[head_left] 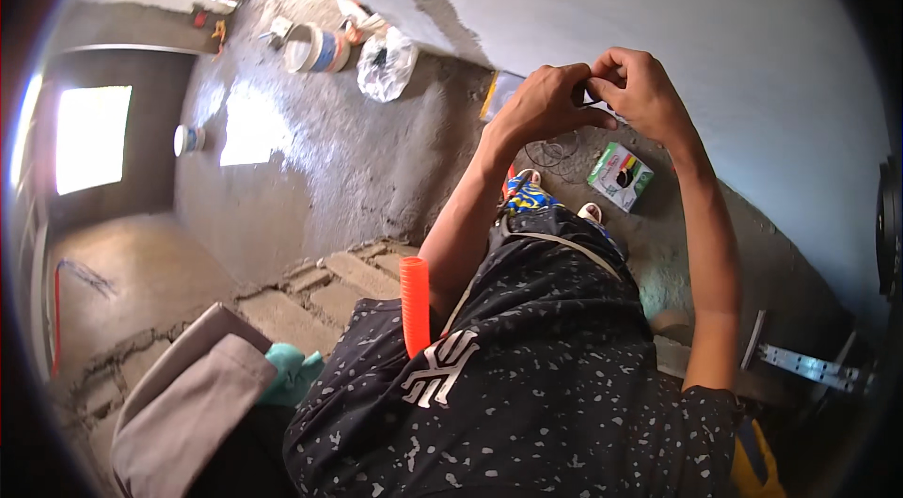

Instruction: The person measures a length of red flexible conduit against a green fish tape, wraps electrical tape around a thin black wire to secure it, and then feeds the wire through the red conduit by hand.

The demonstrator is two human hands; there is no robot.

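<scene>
Standing close to the grey plastered wall [658, 18], the person had both hands raised together, the left hand [546, 103] and right hand [640, 89] touching, fingertips pinched shut on a small dark piece [591, 94] too tiny to make out. Below the hands on the rough floor lay a loop of thin wire [555, 155] and, just beside it, a small green box [620, 175], both near the wall's foot. An orange ribbed tube [414, 305] stood against the chest, while open floor stretched left toward the buckets [318, 48].
</scene>
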